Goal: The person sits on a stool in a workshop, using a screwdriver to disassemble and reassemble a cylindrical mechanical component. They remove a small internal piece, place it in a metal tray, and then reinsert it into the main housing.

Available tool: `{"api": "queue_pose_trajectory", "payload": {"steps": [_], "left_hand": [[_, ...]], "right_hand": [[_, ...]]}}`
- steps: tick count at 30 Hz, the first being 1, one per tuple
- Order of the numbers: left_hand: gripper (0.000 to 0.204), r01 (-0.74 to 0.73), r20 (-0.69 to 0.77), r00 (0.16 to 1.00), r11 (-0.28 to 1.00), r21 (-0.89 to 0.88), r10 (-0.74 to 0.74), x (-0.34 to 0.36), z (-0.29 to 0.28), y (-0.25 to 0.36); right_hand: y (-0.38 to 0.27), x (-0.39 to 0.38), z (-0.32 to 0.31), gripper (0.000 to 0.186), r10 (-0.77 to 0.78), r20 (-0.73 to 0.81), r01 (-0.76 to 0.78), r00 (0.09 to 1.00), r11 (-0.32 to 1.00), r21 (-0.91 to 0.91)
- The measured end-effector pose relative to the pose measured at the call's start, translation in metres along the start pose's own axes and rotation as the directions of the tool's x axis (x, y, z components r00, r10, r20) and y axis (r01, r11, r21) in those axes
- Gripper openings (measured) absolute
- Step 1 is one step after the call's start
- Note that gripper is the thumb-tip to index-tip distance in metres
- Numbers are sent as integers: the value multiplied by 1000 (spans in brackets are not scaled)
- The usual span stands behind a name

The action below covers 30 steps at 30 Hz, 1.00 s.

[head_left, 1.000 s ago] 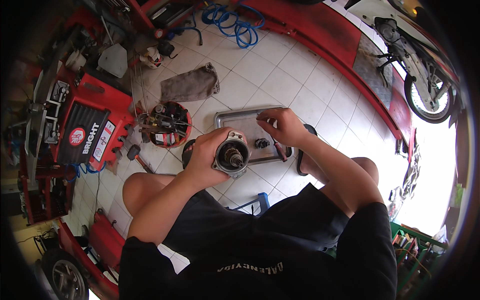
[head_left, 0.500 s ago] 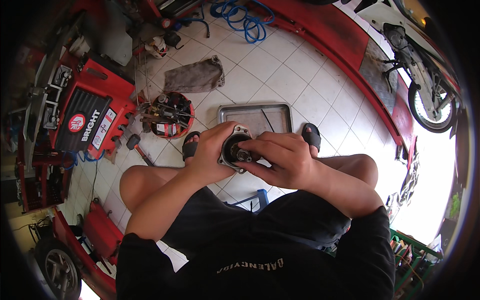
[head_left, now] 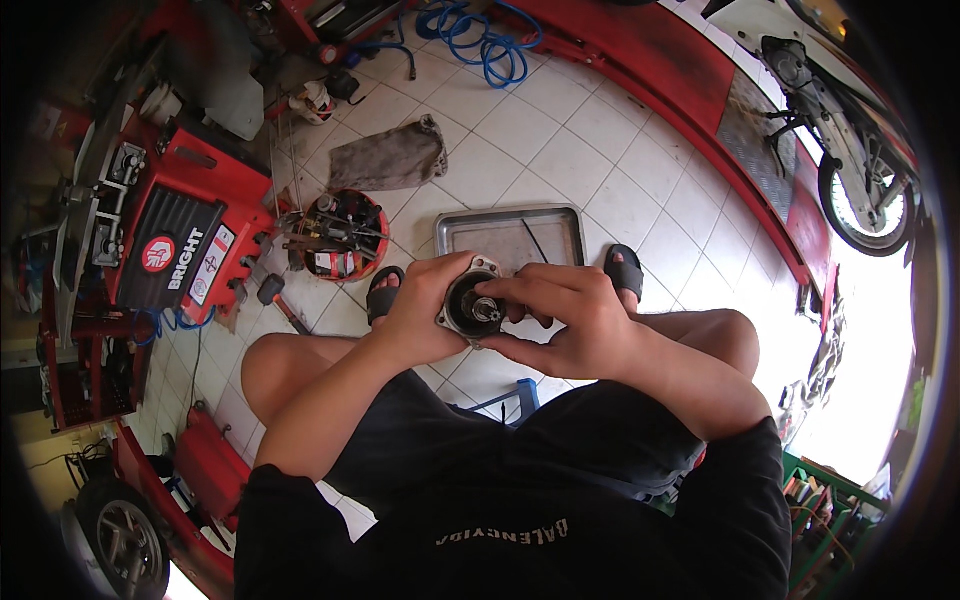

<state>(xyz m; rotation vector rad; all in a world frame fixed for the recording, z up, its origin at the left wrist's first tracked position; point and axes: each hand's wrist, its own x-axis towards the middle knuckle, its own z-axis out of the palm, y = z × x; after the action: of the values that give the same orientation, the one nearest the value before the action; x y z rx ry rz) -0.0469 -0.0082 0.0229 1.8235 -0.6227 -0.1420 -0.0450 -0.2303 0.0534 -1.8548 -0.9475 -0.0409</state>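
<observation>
A round grey metal engine part (head_left: 470, 305) with a dark hollow and a small shaft in its middle sits between both hands above my knees. My left hand (head_left: 422, 315) cups it from the left and below. My right hand (head_left: 568, 318) grips its right side, fingertips reaching onto the shaft at the centre. Just beyond the hands a rectangular metal tray (head_left: 512, 232) lies on the white tiled floor, a thin dark rod inside it.
A round red bowl (head_left: 343, 233) of tools stands left of the tray, a grey rag (head_left: 391, 158) behind it. A red tool cabinet (head_left: 180, 240) stands at left. A blue coiled hose (head_left: 490, 40) lies at the back, a motorcycle (head_left: 845, 130) at right.
My right hand came back from the tray and closed on the metal part. Both hands with the part drew nearer to me.
</observation>
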Motion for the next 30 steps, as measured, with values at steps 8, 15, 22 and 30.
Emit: {"api": "queue_pose_trajectory", "payload": {"steps": [8,15,22,30], "left_hand": [[36,125,-151,979,988,-90,-137,2,5,-8],[37,226,-179,949,956,-185,-259,-2,10,-11],[35,227,-172,940,917,-327,-294,9,10,-16],[33,218,-206,940,945,-245,-271,9,8,-12]], "right_hand": [[12,-8,-13,35,-6,-72,13,997,995,101],[7,1,-15,93,252,418,-451,873,743,495],[31,4,-19,49,327,207,-364,922,548,753],[25,5,-18,47,356,319,-470,878,513,719]]}}
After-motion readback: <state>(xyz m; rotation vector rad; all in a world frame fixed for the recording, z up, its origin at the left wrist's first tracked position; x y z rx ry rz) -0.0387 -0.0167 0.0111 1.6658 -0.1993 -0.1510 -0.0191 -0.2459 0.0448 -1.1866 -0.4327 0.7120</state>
